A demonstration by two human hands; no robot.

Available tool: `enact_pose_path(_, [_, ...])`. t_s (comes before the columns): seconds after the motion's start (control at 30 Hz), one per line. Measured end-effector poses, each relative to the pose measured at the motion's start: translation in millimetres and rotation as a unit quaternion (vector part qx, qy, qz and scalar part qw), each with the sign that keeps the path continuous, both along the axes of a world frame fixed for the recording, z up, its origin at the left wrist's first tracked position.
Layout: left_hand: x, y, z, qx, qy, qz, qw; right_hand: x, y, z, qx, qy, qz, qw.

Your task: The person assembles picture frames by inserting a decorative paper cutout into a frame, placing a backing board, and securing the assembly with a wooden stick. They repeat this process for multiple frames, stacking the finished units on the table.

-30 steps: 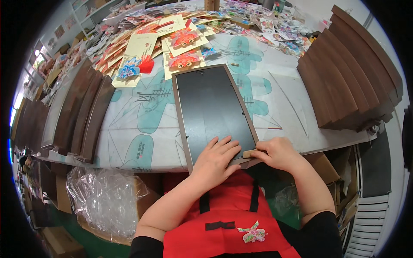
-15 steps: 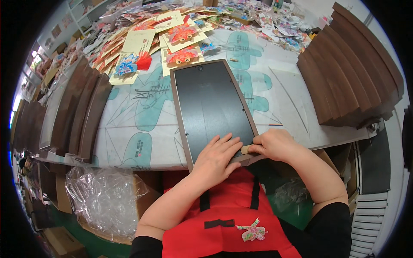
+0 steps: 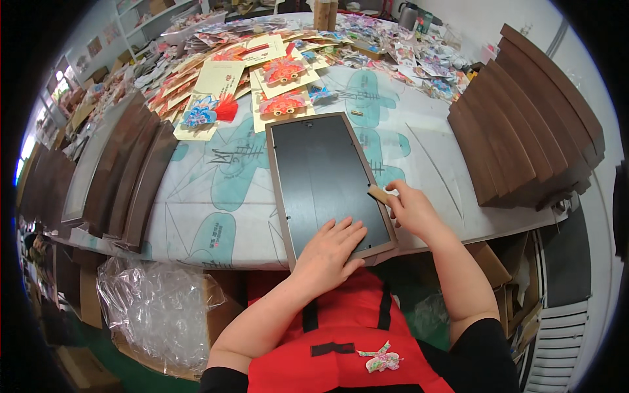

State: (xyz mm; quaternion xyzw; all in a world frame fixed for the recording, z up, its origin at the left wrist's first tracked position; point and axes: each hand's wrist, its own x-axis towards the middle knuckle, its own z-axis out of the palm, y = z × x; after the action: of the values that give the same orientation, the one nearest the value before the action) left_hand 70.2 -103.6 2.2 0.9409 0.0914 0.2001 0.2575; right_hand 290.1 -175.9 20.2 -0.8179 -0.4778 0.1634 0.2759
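Note:
A brown picture frame (image 3: 361, 147) lies face down at the table's near edge, its black backing board (image 3: 321, 173) showing. Small dark tabs stick out along the frame's inner edge. My left hand (image 3: 329, 254) rests flat on the near end of the board, fingers stretched out. In my right hand (image 3: 416, 211) is a small, flat, tan wooden-looking piece (image 3: 378, 194). Its tip is by a tab on the frame's right side; whether it touches cannot be made out.
Brown frames (image 3: 524, 124) stand stacked at the right, and more frames (image 3: 134, 170) at the left. Cream cards with fish-shaped ornaments (image 3: 283, 103) are heaped at the back. A printed cloth (image 3: 190, 190) covers the table. Below the left edge sits a box with clear plastic wrap (image 3: 154, 314).
My right hand has moved from the frame's near right corner up along its right side, carrying the tan piece. My left hand stays flat on the board. The view has tilted up slightly.

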Motion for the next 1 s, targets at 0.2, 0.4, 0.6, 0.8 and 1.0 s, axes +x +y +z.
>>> enact_pose_path(0.2, [-0.8,0.7,-0.7,-0.001,-0.006,-0.002,1.0,1.3,9.7,-8.9,0.001,-0.127,0.005,0.992])
enact_pose_path(0.4, [-1.7,2.9,-1.4,-0.002,-0.011,-0.007,1.0,-7.1,10.5,0.1,-0.007,-0.151,0.007,0.989])
enact_pose_path(0.6, [-2.0,4.0,-0.6,-0.01,-0.014,-0.014,1.0,-9.5,12.2,2.3,0.003,-0.183,0.008,0.983])
enact_pose_path(0.8, [-3.4,4.9,-0.5,-0.016,-0.014,-0.015,1.0,-18.3,15.0,9.7,-0.014,-0.229,0.01,0.973])
enact_pose_path(1.0, [-3.1,6.4,-0.8,-0.023,-0.011,-0.02,0.999,-27.0,16.4,16.2,-0.037,-0.285,0.02,0.958])
